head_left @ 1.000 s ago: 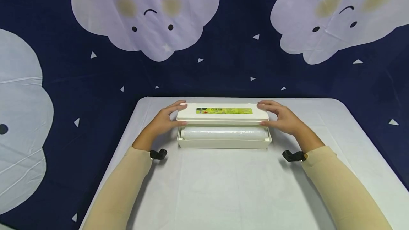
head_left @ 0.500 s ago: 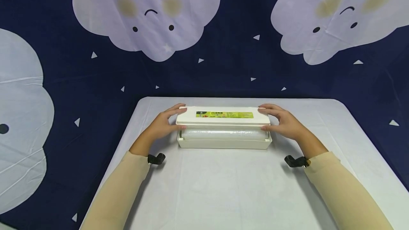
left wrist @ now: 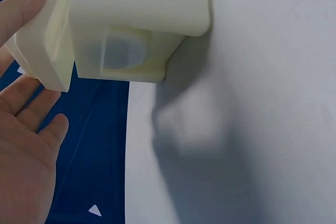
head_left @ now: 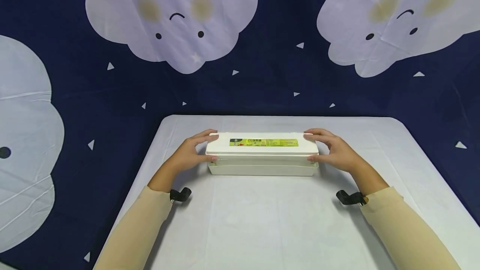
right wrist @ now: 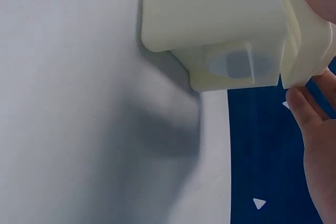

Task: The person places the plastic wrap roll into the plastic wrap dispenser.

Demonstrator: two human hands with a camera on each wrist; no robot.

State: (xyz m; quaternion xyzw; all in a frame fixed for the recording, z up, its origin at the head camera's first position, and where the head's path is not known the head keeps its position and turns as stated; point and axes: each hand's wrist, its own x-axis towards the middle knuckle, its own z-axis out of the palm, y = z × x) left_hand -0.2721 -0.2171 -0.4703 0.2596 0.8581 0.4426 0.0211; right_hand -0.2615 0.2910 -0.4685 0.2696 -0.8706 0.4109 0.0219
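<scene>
Both hands hold the white lid (head_left: 262, 150) of a cling film box, which bears a yellow-green label (head_left: 263, 142). My left hand (head_left: 187, 153) grips the lid's left end, thumb on the near side and fingers at the far side. At the right end, my right hand (head_left: 339, 153) grips it the same way. Below lies the box base (head_left: 262, 171) on the table. In the wrist views a narrow gap separates the lid (left wrist: 55, 40) from the base (left wrist: 139, 1). From the head view, the film roll inside is hidden under the lid.
A white cloth covers the table (head_left: 247, 220), whose far edge lies behind the box. Beyond hangs a dark blue curtain (head_left: 270, 82) printed with clouds. Black wrist cameras, including the left camera (head_left: 181, 195), sit at both cuffs.
Both hands have brought the lid nearer to me and down over the base. The film roll, visible earlier, is now covered. The base has stayed in place.
</scene>
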